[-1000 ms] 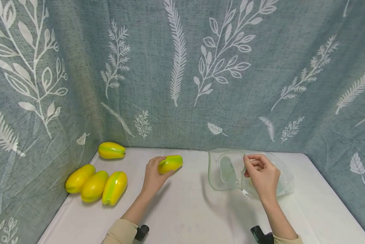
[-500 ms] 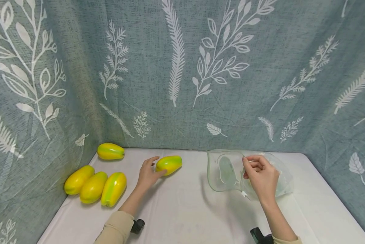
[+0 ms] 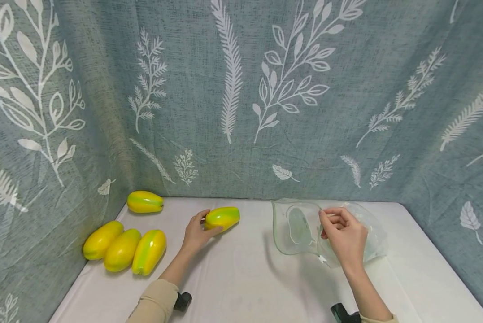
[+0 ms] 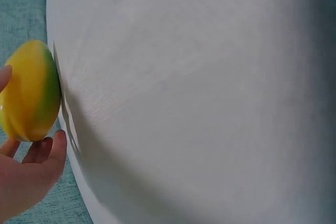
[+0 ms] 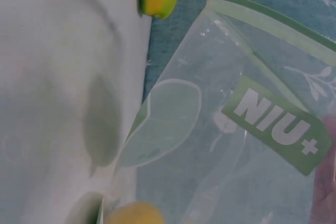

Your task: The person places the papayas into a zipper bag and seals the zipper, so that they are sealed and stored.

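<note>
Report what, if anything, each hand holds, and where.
Right hand: the clear bag, by its rim. Left hand: thumb and fingers at the left end of a yellow-green fruit; whether gripping cannot be told.

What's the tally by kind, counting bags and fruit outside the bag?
Fruit at the left hand: 1
Other fruit: 4
Bag at the right hand: 1
Total: 6
Not counted: the yellow shape at the bag in the right wrist view; too little shows.

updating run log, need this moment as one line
left hand: at yellow-green fruit, grip unclear | right hand: pinches clear bag | four more fruits: at left
</note>
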Tool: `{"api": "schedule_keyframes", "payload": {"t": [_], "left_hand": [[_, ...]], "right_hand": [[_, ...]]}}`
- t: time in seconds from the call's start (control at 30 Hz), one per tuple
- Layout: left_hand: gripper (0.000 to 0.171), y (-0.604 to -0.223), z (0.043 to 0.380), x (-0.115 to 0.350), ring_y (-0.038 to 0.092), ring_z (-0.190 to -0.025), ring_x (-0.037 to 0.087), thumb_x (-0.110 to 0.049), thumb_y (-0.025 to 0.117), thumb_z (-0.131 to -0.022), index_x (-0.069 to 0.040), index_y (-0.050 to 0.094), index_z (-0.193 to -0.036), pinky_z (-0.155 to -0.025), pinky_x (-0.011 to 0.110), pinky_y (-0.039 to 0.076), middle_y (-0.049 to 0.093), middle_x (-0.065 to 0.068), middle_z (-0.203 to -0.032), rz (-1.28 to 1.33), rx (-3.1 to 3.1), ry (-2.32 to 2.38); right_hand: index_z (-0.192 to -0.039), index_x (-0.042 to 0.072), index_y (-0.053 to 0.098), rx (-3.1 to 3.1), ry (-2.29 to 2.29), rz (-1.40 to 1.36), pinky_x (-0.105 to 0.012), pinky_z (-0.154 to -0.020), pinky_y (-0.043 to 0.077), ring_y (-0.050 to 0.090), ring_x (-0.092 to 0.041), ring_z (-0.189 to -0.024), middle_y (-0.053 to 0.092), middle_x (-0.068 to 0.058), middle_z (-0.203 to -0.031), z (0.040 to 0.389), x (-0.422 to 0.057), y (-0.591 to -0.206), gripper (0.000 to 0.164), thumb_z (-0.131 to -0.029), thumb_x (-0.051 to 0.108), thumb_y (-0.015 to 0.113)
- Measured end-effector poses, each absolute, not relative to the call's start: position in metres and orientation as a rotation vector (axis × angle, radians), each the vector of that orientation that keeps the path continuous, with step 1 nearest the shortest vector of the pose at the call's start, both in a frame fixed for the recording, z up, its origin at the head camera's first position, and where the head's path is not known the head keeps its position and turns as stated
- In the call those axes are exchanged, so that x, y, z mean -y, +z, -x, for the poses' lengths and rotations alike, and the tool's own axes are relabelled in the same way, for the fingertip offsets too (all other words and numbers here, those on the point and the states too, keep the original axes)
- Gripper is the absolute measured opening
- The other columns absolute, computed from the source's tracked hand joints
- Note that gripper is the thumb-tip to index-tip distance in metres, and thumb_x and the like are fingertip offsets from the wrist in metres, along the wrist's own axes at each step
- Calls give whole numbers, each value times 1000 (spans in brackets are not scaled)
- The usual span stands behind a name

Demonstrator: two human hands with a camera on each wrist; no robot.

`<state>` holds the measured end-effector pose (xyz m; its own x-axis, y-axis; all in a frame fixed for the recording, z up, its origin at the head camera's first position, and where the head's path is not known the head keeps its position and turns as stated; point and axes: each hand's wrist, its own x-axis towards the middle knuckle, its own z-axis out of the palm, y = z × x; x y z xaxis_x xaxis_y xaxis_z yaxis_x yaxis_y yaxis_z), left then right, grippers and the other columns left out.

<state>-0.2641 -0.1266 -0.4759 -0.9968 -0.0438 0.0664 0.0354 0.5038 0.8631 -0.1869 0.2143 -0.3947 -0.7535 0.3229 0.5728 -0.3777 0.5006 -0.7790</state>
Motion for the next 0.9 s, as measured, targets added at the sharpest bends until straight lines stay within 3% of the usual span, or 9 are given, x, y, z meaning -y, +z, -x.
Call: {"api": "schedule_keyframes", "payload": {"t": [0.33,0.53,0.9], "left_hand": [[67,-482,266,127,49,-122,39,-18,77,-84,-2,45,-141,-99,52,43,49,23,-136,-46,2626,-1579],[67,-482,267,127,50,-121,38,-17,79,-82,-1,47,-139,-97,49,45,51,22,-135,-49,2604,-1601],[65,-478,261,124,52,-118,32,-27,80,-82,-5,50,-136,-90,44,50,55,17,-132,-131,2601,-1660]], "right_hand": [[-88,4,72,2028,1372,-62,-22,-45,51,60,-10,-44,68,-4,-64,188,-213,-395,6,-88,10,72],[-89,4,72,2045,1349,-55,-22,-45,51,59,-9,-44,68,-15,-67,189,-213,-395,4,-88,8,72],[-89,5,72,2051,1329,-58,-22,-45,51,59,-9,-44,68,-5,-64,189,-212,-395,3,-88,8,73]]}}
